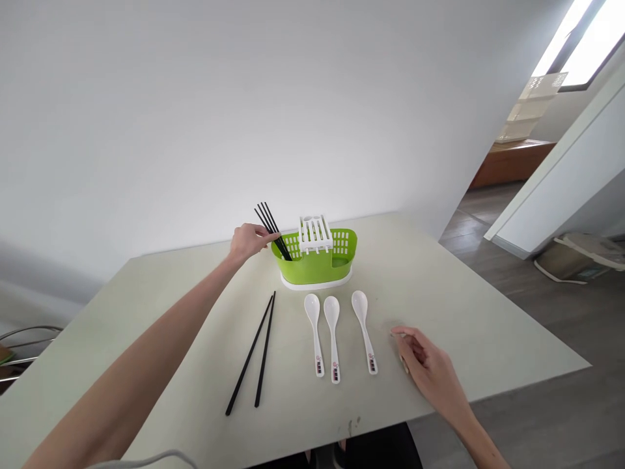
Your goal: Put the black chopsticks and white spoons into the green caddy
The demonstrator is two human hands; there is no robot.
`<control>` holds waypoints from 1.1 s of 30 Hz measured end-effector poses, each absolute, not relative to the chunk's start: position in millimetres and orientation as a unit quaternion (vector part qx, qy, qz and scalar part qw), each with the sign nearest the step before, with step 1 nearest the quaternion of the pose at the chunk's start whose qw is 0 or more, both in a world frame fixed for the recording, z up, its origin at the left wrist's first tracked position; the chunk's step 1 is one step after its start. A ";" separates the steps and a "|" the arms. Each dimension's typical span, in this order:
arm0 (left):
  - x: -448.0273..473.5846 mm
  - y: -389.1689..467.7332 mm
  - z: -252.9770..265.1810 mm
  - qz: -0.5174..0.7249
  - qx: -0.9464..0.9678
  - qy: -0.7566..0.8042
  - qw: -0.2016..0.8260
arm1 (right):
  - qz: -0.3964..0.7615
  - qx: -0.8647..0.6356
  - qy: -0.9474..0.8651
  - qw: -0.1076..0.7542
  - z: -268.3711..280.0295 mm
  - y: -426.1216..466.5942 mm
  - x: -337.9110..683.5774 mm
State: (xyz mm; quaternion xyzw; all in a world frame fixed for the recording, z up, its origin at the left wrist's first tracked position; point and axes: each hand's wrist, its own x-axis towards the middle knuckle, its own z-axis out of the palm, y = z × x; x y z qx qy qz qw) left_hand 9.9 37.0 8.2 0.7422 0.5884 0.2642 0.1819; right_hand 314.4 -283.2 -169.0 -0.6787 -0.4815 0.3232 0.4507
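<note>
My left hand (249, 240) is closed with its fingertips on several black chopsticks (271, 225), which lean in the left end of a green basket (315, 270). Their lower ends are inside the basket, behind its front wall. A white slatted rack (315, 233) sits across the basket's middle. In front lie two more chopsticks (257, 355), their far tips close together. Three white spoons, a left one (312, 306), a middle one (331, 311) and a right one (360, 304), rest bowls away from me. My right hand (430, 371) is by the right spoon, loosely curled and holding nothing, thumb and forefinger apart.
The pale table (469, 312) meets a white wall (293, 117) behind the basket. Its right edge slopes down toward the grey floor (527, 299). A dark seat (385, 449) shows below the front edge, and a grey cable (146, 458) crosses the bottom left.
</note>
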 end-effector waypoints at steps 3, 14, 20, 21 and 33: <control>7.3 31.1 4.8 0.279 0.742 0.581 0.186 | 0.322 -0.679 -0.483 0.450 -172.1 -283.5 315.6; -52.7 -93.0 -55.7 0.033 0.782 0.610 0.122 | 0.308 -0.696 -0.472 0.445 -174.2 -284.0 315.2; -44.7 -143.4 -62.0 -0.128 0.781 0.609 0.061 | 0.294 -0.711 -0.474 0.429 -169.4 -284.8 314.4; -42.2 -144.9 -58.4 -0.149 0.779 0.607 0.052 | 0.293 -0.711 -0.475 0.428 -168.6 -284.9 314.3; -55.4 -135.4 -44.4 -0.188 0.775 0.602 -0.031 | 0.292 -0.696 -0.492 0.433 -174.6 -283.1 318.7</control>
